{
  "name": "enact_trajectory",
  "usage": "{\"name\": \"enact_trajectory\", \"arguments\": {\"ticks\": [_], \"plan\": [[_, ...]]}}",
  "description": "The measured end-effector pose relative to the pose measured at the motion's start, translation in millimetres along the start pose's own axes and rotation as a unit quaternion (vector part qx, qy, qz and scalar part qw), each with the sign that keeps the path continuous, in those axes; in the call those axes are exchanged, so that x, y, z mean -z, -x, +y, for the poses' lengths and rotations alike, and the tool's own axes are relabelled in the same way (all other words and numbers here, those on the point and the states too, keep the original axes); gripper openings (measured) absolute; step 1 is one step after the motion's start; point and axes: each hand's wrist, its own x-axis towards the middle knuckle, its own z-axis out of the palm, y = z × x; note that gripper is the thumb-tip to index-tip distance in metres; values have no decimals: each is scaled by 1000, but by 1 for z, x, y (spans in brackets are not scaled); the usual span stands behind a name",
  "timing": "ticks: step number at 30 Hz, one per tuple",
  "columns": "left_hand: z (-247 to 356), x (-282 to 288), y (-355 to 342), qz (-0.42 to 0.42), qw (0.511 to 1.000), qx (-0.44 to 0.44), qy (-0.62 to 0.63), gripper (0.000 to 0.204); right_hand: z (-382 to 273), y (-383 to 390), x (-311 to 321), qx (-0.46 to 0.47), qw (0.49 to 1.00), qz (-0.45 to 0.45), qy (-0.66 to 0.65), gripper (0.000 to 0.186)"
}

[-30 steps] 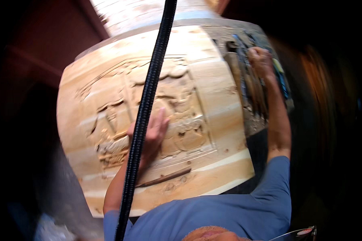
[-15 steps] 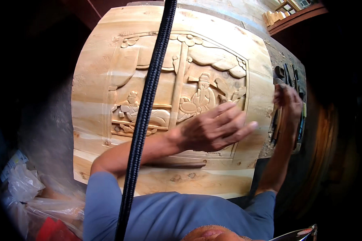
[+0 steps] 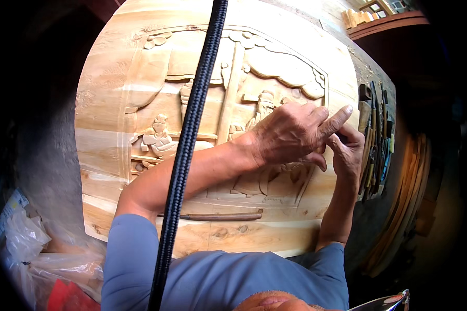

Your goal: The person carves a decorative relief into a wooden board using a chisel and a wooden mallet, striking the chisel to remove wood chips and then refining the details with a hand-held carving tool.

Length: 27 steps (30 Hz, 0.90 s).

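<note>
Beneath both hands lies a large pale wooden panel carved in relief with robed figures, a pillar and draped curtains. My left hand is above the right part of the carving, index finger stretched out and thumb apart. Close against its fingers is my right hand, its fingers bent together; whatever they may pinch is hidden. A slim tool with a brown handle rests on the panel's near side, below my left forearm.
Several carving tools lie in a row on the bench right of the panel. Long wooden strips stand farther right. Clear plastic bags are at the lower left. A black braided cord crosses the view.
My right hand has come left from the tools to meet my left hand. My left hand has moved slightly up and right, and its index finger now points out.
</note>
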Motion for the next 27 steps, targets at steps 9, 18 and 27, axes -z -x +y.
{"name": "enact_trajectory", "arguments": {"ticks": [9, 18, 27], "plan": [[3, 5, -2, -105, 994, 34, -17, 126, 9, 12, -17, -21, 997, 68, 38, 23], [0, 0, 1, -100, 995, 26, -13, 109, 13, 16, -23, -23, 995, 78, 64, 25], [-2, -3, 3, -103, 994, 22, -33, 79, 13, 21, -28, -36, 995, 81, 36, 26]]}}
